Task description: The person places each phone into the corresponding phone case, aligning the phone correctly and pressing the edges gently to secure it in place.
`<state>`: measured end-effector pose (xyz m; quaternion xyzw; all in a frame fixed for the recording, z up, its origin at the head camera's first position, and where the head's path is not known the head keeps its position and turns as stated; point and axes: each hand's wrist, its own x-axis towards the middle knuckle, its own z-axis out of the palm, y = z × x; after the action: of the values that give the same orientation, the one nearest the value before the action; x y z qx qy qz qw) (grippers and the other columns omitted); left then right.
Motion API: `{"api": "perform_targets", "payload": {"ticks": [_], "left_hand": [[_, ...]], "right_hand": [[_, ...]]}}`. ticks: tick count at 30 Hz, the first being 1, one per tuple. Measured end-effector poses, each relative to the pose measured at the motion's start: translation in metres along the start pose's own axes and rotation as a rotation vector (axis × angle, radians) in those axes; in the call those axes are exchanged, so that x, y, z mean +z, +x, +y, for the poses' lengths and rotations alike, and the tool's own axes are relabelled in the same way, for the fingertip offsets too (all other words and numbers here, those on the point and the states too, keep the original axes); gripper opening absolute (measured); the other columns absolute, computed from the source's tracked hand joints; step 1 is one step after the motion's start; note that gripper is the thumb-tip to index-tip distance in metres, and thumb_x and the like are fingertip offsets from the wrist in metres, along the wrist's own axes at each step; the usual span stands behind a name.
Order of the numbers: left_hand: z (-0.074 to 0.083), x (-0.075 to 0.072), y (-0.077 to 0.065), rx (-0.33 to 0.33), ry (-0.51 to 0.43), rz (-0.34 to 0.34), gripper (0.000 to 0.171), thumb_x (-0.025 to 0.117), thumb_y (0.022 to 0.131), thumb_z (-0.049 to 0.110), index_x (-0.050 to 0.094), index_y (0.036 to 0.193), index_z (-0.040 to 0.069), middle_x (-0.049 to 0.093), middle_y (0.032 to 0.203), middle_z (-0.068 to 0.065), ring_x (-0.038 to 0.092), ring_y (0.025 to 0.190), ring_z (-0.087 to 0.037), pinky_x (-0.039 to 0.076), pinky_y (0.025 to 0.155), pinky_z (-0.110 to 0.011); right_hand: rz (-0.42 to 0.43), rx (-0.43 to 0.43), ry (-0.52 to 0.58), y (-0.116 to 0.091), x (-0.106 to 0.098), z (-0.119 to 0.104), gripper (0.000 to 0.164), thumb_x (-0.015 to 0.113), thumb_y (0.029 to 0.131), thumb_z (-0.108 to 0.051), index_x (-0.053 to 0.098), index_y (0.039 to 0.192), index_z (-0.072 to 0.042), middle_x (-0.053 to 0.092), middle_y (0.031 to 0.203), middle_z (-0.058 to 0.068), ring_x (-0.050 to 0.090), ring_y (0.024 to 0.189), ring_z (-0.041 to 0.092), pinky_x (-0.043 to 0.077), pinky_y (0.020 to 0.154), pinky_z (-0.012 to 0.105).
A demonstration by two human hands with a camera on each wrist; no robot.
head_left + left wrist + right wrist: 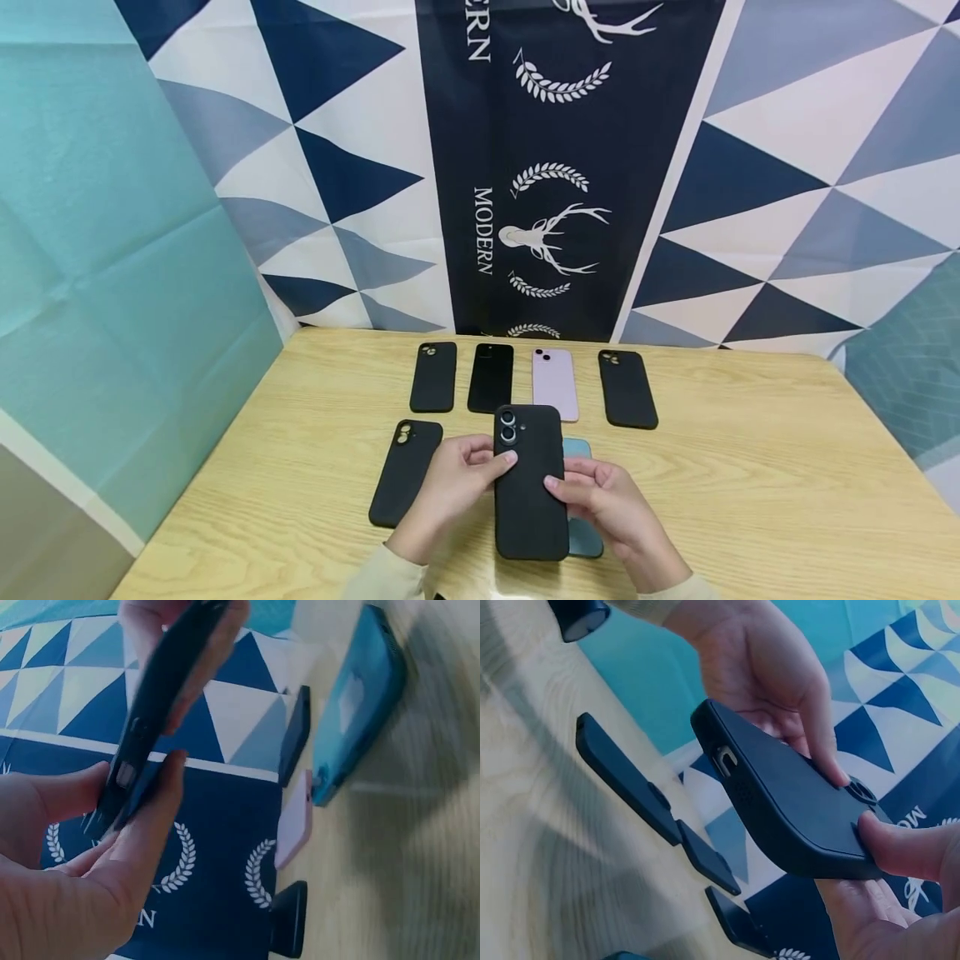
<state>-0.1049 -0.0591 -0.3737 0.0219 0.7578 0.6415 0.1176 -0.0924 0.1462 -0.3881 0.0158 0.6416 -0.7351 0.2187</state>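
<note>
Both hands hold up a phone in a black case (531, 508), its back and two ringed camera lenses facing the head camera. My left hand (453, 477) pinches its left edge near the lenses, thumb on the back. On the opposite edge my right hand (613, 504) grips it, thumb pressing the back. The bottom edge with its port cutout shows on the cased phone (780, 799) in the right wrist view. A teal phone (587, 540) lies partly hidden behind the held one.
Across the back of the wooden table (750, 467) lie a black case (433, 379), a black phone (491, 375), a pink phone (555, 385) and another black case (628, 390). A further black case (405, 475) lies beside my left hand. A patterned cloth (360, 167) hangs behind.
</note>
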Motion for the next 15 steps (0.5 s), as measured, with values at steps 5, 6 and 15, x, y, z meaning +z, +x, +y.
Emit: {"api": "perform_targets", "payload": {"ticks": [5, 6, 15], "left_hand": [[0.0018, -0.0009, 0.0007, -0.001, -0.041, 0.059, 0.029, 0.073, 0.087, 0.016, 0.07, 0.107, -0.005, 0.077, 0.097, -0.019, 0.074, 0.082, -0.013, 0.06, 0.071, -0.024], [0.0017, -0.0003, 0.0003, -0.008, -0.056, 0.07, 0.029, 0.074, 0.087, 0.015, 0.07, 0.107, -0.006, 0.077, 0.096, -0.019, 0.073, 0.081, -0.012, 0.06, 0.071, -0.024], [0.0008, 0.0051, -0.0002, -0.009, -0.127, 0.141, 0.032, 0.075, 0.085, 0.01, 0.068, 0.108, -0.011, 0.076, 0.093, -0.021, 0.073, 0.076, -0.011, 0.061, 0.066, -0.026]], "right_hand": [[-0.046, -0.016, -0.002, 0.0012, 0.0014, 0.0011, 0.054, 0.065, 0.092, -0.009, 0.044, 0.134, 0.019, 0.076, 0.091, -0.011, 0.072, 0.084, 0.002, 0.059, 0.076, 0.02], [-0.055, -0.018, -0.001, 0.0013, 0.0013, 0.001, 0.053, 0.065, 0.092, -0.009, 0.045, 0.133, 0.018, 0.076, 0.091, -0.011, 0.072, 0.084, 0.002, 0.059, 0.076, 0.02], [-0.114, -0.019, -0.001, 0.0027, -0.0015, -0.002, 0.049, 0.061, 0.096, -0.014, 0.047, 0.133, 0.015, 0.076, 0.094, -0.011, 0.072, 0.087, 0.003, 0.058, 0.08, 0.021]]}}
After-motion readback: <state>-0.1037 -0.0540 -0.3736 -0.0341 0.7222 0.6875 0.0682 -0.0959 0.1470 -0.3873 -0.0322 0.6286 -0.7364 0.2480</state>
